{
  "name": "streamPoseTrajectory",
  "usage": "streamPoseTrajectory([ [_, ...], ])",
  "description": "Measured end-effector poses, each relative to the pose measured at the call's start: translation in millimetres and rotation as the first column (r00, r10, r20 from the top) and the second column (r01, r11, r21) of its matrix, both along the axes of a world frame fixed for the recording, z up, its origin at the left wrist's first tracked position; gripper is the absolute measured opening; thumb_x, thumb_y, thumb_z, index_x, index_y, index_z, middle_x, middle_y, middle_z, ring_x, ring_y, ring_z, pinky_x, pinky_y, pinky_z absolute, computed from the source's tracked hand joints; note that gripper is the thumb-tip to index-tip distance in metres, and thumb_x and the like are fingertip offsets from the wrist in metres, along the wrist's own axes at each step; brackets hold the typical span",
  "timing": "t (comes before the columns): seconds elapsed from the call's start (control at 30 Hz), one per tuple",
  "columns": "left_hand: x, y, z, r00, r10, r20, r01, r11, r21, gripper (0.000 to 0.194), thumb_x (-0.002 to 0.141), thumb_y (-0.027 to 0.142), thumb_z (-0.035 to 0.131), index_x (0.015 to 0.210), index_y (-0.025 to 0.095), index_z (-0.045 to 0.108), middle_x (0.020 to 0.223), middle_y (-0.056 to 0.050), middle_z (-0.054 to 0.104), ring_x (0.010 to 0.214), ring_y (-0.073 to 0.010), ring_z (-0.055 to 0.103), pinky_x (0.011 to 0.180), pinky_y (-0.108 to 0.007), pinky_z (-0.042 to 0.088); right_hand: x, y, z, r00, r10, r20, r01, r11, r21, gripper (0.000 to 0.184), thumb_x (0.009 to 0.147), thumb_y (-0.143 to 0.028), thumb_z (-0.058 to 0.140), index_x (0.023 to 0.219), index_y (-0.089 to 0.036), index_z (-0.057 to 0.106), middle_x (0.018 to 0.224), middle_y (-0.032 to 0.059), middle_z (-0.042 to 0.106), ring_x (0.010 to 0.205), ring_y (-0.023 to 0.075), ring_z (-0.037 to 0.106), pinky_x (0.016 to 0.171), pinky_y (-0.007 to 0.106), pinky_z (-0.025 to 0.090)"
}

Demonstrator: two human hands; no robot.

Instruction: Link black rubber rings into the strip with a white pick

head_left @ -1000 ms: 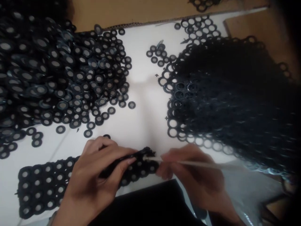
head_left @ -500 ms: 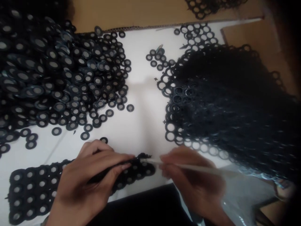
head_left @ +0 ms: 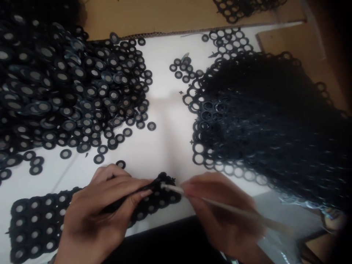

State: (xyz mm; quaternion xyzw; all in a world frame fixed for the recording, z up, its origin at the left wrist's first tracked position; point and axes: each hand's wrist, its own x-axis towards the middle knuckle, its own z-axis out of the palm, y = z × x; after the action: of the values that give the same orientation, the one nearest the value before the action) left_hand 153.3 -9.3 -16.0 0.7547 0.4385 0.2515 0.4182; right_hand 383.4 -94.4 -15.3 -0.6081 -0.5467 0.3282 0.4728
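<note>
My left hand [head_left: 101,209] pinches a black perforated sheet [head_left: 154,201] of joined rings between thumb and fingers, lifting part of it off the table. The sheet's holes look pale, and its far corner sticks out to the right of my fingertips. In my right hand [head_left: 222,209] is a thin pale stick-like tool [head_left: 225,207], held like a pen; its tip meets the sheet near that corner. More of the black sheet, or another beneath my wrist, lies flat at the left [head_left: 35,227]; my left hand hides how they join.
A big heap of loose black rings [head_left: 96,91] covers the left of the white table [head_left: 170,146]. At right rises a tall pile of black ring-holed sheets [head_left: 264,121]. Several small rings [head_left: 184,68] lie between them. Cardboard [head_left: 165,16] runs along the back.
The sheet's right corner has tilted up slightly in my left hand. My right hand has turned the tool, so its rear end now slopes lower.
</note>
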Motion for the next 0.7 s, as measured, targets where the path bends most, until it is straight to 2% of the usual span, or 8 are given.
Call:
streamPoseTrajectory([
  [0.13,-2.7,-0.6,0.9,1.000,0.011,-0.021,-0.011,1.000,-0.014,0.037,0.094,0.013,0.078,0.118,0.041,0.080,0.095,0.005,0.079,0.095,-0.0204,0.068,0.071,-0.035,0.059,0.2,2.8,3.0,0.999,-0.035,0.011,0.035,0.999,0.028,0.033,0.090,-0.008,0.077,0.113,-0.031,0.080,0.100,0.0003,0.081,0.078,0.0192,0.079,0.069,0.030,0.071],
  [0.23,-4.5,-1.1,1.2,1.000,0.017,-0.021,-0.017,0.999,-0.031,0.037,0.094,0.013,0.078,0.117,0.041,0.081,0.096,0.005,0.080,0.094,-0.0206,0.070,0.070,-0.035,0.060,0.0,3.9,1.8,0.999,-0.049,0.024,0.048,0.997,0.053,0.032,0.090,-0.009,0.077,0.114,-0.031,0.080,0.099,0.0004,0.082,0.077,0.0198,0.079,0.069,0.031,0.071],
  [0.43,-5.2,-0.2,0.7,1.000,0.002,0.012,-0.001,0.999,-0.037,0.037,0.094,0.011,0.076,0.116,0.040,0.081,0.094,0.004,0.080,0.090,-0.0204,0.071,0.069,-0.037,0.059,-0.8,3.4,-6.3,0.999,0.038,0.036,-0.041,0.994,0.100,0.043,0.088,-0.007,0.079,0.123,-0.033,0.079,0.106,0.0005,0.084,0.079,0.0214,0.081,0.066,0.032,0.071],
  [0.57,-1.7,0.6,4.1,1.000,0.014,0.001,-0.014,1.000,-0.009,0.032,0.096,0.012,0.075,0.111,0.039,0.082,0.093,0.005,0.080,0.089,-0.0196,0.070,0.070,-0.038,0.057,-0.4,2.0,-10.5,0.996,0.049,0.079,-0.060,0.987,0.146,0.047,0.089,-0.007,0.078,0.128,-0.033,0.078,0.108,0.0005,0.084,0.078,0.0212,0.081,0.064,0.032,0.071],
  [0.7,-0.7,-0.7,4.3,1.000,0.003,0.003,-0.003,1.000,-0.027,0.034,0.096,0.011,0.075,0.114,0.040,0.080,0.094,0.006,0.079,0.091,-0.0204,0.069,0.074,-0.040,0.056,0.7,-0.3,-12.9,0.992,0.069,0.106,-0.084,0.986,0.144,0.049,0.087,-0.005,0.078,0.127,-0.033,0.079,0.112,0.0010,0.083,0.080,0.0207,0.081,0.065,0.031,0.071],
])
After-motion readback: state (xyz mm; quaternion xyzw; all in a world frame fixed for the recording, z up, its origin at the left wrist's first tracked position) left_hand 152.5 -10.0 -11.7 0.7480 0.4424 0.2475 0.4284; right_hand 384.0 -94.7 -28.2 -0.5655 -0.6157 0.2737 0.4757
